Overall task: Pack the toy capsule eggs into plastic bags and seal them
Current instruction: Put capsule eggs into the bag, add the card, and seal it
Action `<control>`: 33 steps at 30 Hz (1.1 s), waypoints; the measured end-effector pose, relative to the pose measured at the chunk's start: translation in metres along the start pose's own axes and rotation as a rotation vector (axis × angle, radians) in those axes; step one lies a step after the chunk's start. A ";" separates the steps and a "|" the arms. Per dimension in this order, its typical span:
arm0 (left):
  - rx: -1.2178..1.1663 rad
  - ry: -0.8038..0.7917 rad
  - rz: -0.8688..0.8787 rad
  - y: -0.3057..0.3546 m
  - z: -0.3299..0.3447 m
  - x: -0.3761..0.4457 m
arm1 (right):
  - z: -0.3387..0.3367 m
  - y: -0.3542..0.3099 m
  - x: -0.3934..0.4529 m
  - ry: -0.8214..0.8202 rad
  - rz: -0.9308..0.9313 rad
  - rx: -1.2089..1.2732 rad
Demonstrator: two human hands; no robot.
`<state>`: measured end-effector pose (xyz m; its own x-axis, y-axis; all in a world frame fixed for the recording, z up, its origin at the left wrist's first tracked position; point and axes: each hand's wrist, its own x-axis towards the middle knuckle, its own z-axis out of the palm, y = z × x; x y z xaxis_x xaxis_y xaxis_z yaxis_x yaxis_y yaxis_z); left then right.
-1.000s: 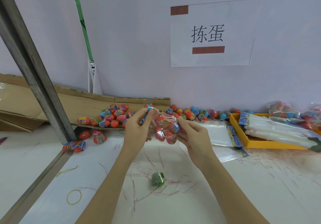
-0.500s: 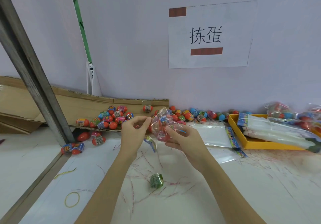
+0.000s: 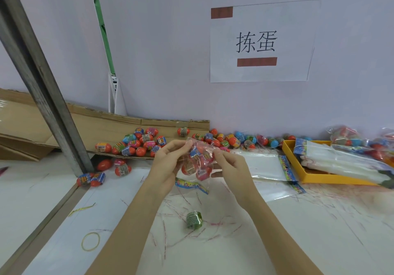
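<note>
We hold a filled bag (image 3: 197, 159) of eggs above the table (image 3: 298, 232), left hand (image 3: 168, 163) and right hand (image 3: 231, 166) both pinching its top. We judge sealing is in hand. Next we need that mouth pressed closed.

— Where does the camera sit?

— On my head. One wide-angle view, facing forward and down over the desk (image 3: 298, 232) toward the wall (image 3: 160, 50), where a paper sign (image 3: 261, 42) hangs.

— How near is it?

— Near enough that my forearms rise from the bottom edge and my left hand (image 3: 168, 163) and right hand (image 3: 232, 168) meet about mid-frame. A metal post (image 3: 42, 87) slants across the left side, bent by the lens.

— Any second view sharing the scene?

— No, only this one.
</note>
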<state>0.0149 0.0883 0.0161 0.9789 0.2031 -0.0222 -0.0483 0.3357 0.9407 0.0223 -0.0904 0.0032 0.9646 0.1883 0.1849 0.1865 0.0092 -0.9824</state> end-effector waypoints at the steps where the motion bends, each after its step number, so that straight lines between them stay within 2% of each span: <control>1: -0.014 0.003 0.005 -0.001 0.002 -0.001 | 0.001 -0.001 0.000 -0.011 0.004 0.040; 4: -0.006 0.063 0.041 -0.002 0.003 -0.001 | 0.001 -0.002 0.000 -0.076 0.028 0.078; 8: 0.010 0.124 0.107 0.000 -0.001 -0.002 | -0.003 0.000 0.001 -0.172 0.096 0.002; 13: 0.217 0.056 0.067 -0.003 0.000 -0.001 | -0.005 0.004 0.002 -0.095 0.054 -0.051; 18: 0.215 0.144 0.187 -0.004 -0.001 -0.002 | -0.004 0.003 0.003 -0.059 0.054 0.001; 22: 0.220 0.173 0.196 -0.004 0.001 0.000 | -0.005 0.004 0.004 -0.040 0.069 -0.009; 24: 0.272 0.146 0.182 0.000 -0.001 0.001 | -0.007 0.003 0.004 -0.054 0.070 -0.028; 27: 0.410 -0.016 0.117 0.001 -0.006 0.002 | -0.005 0.003 0.003 -0.091 0.061 -0.061; 29: 0.412 -0.069 0.090 -0.002 -0.006 0.001 | -0.004 0.002 0.003 -0.077 0.045 -0.053; 33: 0.280 0.082 0.146 -0.004 -0.006 0.002 | -0.007 0.000 0.002 -0.085 0.102 -0.040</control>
<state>0.0162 0.0931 0.0104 0.9458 0.3077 0.1036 -0.1196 0.0336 0.9923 0.0253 -0.0965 0.0040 0.9599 0.2690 0.0791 0.0968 -0.0529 -0.9939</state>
